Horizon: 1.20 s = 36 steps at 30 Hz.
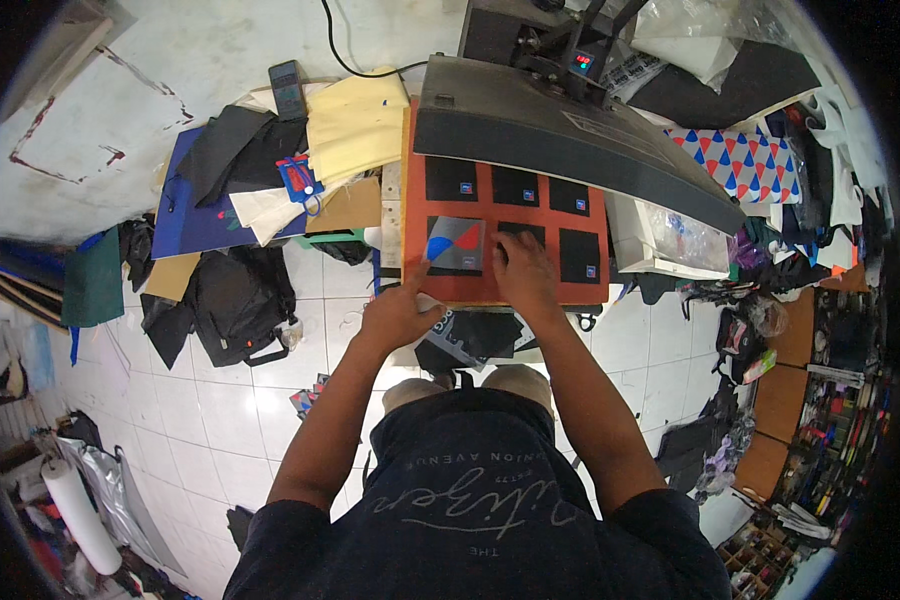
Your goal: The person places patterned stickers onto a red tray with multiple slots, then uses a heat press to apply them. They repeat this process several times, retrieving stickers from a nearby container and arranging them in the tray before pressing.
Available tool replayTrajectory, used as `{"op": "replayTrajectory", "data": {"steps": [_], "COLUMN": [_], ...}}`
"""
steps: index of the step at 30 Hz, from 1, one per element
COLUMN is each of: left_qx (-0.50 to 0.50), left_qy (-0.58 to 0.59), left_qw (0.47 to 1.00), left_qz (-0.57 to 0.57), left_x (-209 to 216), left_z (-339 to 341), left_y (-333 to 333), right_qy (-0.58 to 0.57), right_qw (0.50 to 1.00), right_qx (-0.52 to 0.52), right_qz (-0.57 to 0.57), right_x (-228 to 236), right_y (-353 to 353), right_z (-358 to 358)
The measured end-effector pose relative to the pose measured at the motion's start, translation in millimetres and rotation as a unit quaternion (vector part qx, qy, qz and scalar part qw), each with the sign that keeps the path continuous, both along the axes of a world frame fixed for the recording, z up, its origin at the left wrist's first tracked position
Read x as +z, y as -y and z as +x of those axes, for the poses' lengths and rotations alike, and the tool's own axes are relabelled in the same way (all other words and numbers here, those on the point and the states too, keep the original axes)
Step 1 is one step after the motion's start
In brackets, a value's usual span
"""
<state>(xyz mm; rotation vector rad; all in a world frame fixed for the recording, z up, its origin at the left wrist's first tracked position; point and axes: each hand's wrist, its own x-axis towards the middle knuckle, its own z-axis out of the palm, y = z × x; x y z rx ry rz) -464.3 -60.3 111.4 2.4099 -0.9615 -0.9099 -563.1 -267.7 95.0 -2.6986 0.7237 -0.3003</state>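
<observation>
My left hand (400,312) has its index finger stretched out, with the fingertip at the lower left edge of a grey sheet (456,232) bearing blue and red shapes. That sheet lies over the lower left spot of an orange-red pad (535,291). Over the middle of the pad's lower row is my right hand (525,268), its fingers bent and slightly apart, partly covering a black square (535,236). Other black squares with small blue marks lie around it, such as the lower right black square (576,250). Behind them rises a heat press's grey upper plate (570,145).
Left of the pad are yellow cloth (355,130), a phone (287,90) and dark fabric scraps (225,155). A black bag (240,305) sits lower left. To the right are a white box (660,240) and a patterned sheet (740,165). A black cable (345,60) runs behind.
</observation>
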Motion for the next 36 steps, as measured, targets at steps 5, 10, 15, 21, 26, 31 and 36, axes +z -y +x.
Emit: {"op": "replayTrajectory", "data": {"steps": [5, 10, 15, 21, 26, 31, 36], "left_qx": [-0.014, -0.018, -0.011, -0.009, -0.01, -0.002, 0.002], "left_qy": [-0.016, 0.006, -0.001, 0.004, 0.024, 0.031, 0.029], "left_qw": [0.999, 0.999, 0.999, 0.999, 0.999, 1.0, 1.0], "left_qz": [0.027, 0.026, 0.036, 0.031, 0.019, 0.003, -0.006], "left_x": [-3, -9, -4, -2, -3, -4, -4], "left_z": [2, 0, -1, -2, -3, -3, -3], "left_y": [2, 1, 2, 0, 1, 1, -1], "right_qy": [-0.063, -0.062, -0.058, -0.048, -0.044, -0.042, -0.027], "right_qw": [0.996, 0.995, 0.995, 0.995, 0.996, 0.996, 0.996], "right_qx": [0.055, 0.065, 0.078, 0.076, 0.071, 0.078, 0.081], "right_qz": [-0.014, -0.041, -0.032, -0.049, -0.037, -0.033, -0.041], "right_x": [4, -6, -10, -13, -13, -13, -12], "right_y": [-2, -7, -8, -11, -10, -8, -8], "right_z": [6, 2, -5, -5, -3, -4, -5]}}
